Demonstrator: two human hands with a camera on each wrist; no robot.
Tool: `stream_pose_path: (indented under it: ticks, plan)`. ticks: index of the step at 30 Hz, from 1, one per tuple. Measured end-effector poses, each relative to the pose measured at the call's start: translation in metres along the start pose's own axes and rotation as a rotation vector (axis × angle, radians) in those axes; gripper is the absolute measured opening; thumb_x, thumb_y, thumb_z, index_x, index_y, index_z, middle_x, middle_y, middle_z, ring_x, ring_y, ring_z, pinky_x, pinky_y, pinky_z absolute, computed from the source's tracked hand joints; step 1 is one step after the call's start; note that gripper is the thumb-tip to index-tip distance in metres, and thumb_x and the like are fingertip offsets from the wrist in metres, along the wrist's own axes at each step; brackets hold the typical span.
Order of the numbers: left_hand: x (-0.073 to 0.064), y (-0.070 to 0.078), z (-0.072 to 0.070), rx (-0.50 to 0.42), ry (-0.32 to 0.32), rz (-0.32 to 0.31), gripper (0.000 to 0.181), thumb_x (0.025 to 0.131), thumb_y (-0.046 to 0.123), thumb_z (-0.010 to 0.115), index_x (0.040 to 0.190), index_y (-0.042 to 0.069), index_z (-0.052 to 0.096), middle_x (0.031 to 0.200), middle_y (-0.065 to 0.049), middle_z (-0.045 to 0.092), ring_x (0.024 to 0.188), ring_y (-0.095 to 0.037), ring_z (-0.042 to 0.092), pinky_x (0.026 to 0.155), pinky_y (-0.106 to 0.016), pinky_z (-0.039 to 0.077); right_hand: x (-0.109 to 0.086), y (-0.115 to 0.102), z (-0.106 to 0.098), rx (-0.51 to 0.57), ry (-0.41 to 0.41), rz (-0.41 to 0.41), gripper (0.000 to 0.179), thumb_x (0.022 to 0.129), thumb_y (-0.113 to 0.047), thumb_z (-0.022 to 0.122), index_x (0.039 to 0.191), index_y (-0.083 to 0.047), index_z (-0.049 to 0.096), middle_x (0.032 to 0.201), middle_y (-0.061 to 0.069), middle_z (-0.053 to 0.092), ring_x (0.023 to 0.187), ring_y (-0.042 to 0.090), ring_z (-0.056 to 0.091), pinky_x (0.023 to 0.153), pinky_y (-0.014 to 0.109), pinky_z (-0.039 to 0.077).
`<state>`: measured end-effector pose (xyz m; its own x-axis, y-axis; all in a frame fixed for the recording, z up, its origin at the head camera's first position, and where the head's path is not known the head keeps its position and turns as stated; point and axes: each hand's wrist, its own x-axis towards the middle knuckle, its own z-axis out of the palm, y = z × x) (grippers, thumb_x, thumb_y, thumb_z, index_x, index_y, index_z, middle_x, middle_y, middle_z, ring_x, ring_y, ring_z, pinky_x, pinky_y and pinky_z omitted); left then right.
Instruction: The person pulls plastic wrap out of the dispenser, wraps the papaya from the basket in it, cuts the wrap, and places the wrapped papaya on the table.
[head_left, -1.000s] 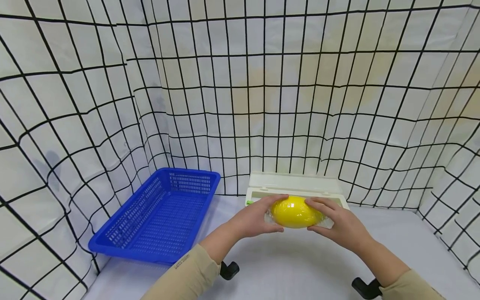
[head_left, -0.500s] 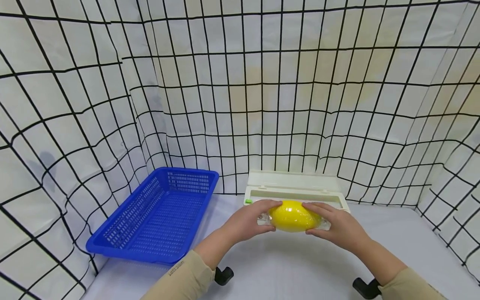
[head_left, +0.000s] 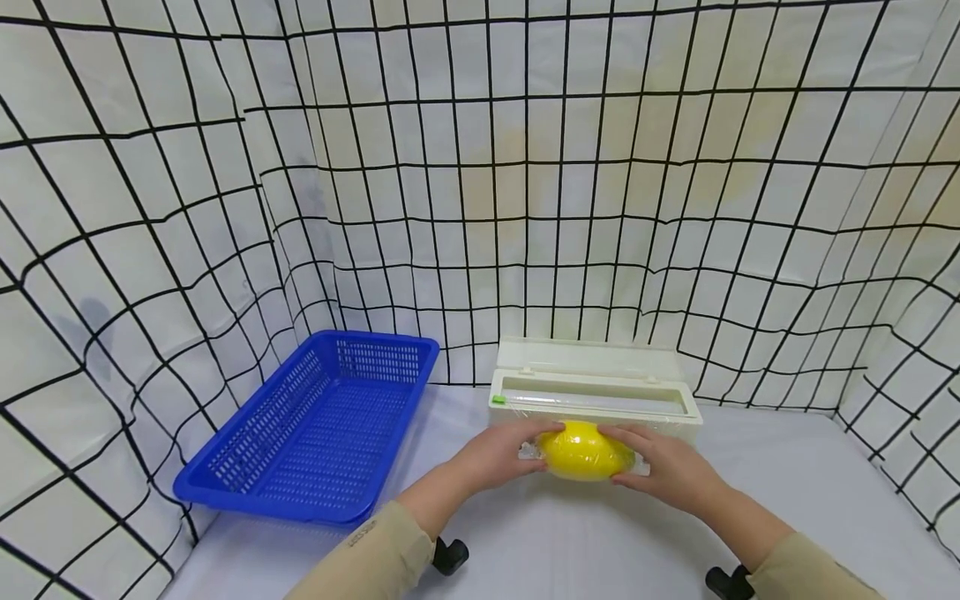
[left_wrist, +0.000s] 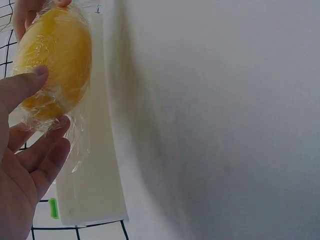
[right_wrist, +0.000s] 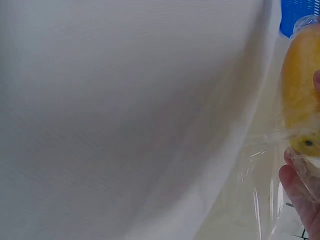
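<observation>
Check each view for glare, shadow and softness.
Head: bright, fairly sharp, with small glare spots on the yellow fruit and a faint shadow on the white surface; left wrist: dimmer, a broad soft shadow across that surface; right wrist: dim and grayish, soft detail, bright streaks on the plastic film.

Both sleeves (head_left: 378,562) are beige, the left bearing small dark lettering (head_left: 362,533), with stubby black fittings (head_left: 452,557) beside them.

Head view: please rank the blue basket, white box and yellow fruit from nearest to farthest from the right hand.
1. Yellow fruit, held by the right hand.
2. White box, just beyond that hand.
3. Blue basket, away on the left.
</observation>
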<state>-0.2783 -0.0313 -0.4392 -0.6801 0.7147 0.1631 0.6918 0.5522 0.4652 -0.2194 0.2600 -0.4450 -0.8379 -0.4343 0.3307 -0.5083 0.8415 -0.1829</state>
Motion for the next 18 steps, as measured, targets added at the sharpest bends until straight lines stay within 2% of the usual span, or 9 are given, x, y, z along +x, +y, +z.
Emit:
stream_pose_path:
  ticks: [6, 13, 16, 18]
  plan:
    - [0.007, -0.005, 0.008, -0.007, -0.008, -0.03, 0.06, 0.09, 0.03, 0.074, 0.145, 0.034, 0.049, 0.146, 0.01, 0.051, 0.126, -0.014, 0.055, 0.104, -0.04, 0.046, 0.002, 0.005, 0.008, 0.01, -0.006, -0.012, 0.069, 0.077, -0.033, 0.086, 0.14, -0.027, 0.057, 0.131, 0.004, 0.062, 0.108, 0.025, 0.066, 0.086, 0.041, 0.056]
    - [0.013, -0.009, 0.008, -0.003, -0.024, -0.052, 0.061, 0.092, 0.029, 0.072, 0.147, 0.034, 0.046, 0.148, 0.009, 0.049, 0.13, -0.016, 0.051, 0.108, -0.041, 0.042, 0.006, 0.008, 0.008, 0.012, -0.036, 0.009, 0.07, 0.079, -0.034, 0.083, 0.143, -0.03, 0.054, 0.135, 0.006, 0.06, 0.11, 0.027, 0.065, 0.087, 0.043, 0.056]
    - [0.013, -0.009, 0.005, -0.052, -0.048, -0.084, 0.061, 0.093, 0.03, 0.07, 0.148, 0.039, 0.044, 0.148, 0.009, 0.049, 0.127, -0.018, 0.053, 0.106, -0.043, 0.044, 0.008, 0.009, 0.005, 0.069, -0.069, 0.037, 0.069, 0.081, -0.034, 0.082, 0.144, -0.028, 0.053, 0.138, 0.004, 0.059, 0.118, 0.027, 0.061, 0.093, 0.045, 0.053]
    - [0.013, -0.009, 0.001, -0.098, -0.068, -0.118, 0.06, 0.095, 0.033, 0.067, 0.148, 0.044, 0.042, 0.147, 0.009, 0.049, 0.123, -0.017, 0.055, 0.103, -0.045, 0.045, 0.009, 0.009, 0.001, 0.135, -0.097, 0.073, 0.067, 0.083, -0.037, 0.079, 0.144, -0.028, 0.053, 0.14, 0.002, 0.058, 0.118, 0.025, 0.06, 0.092, 0.044, 0.054]
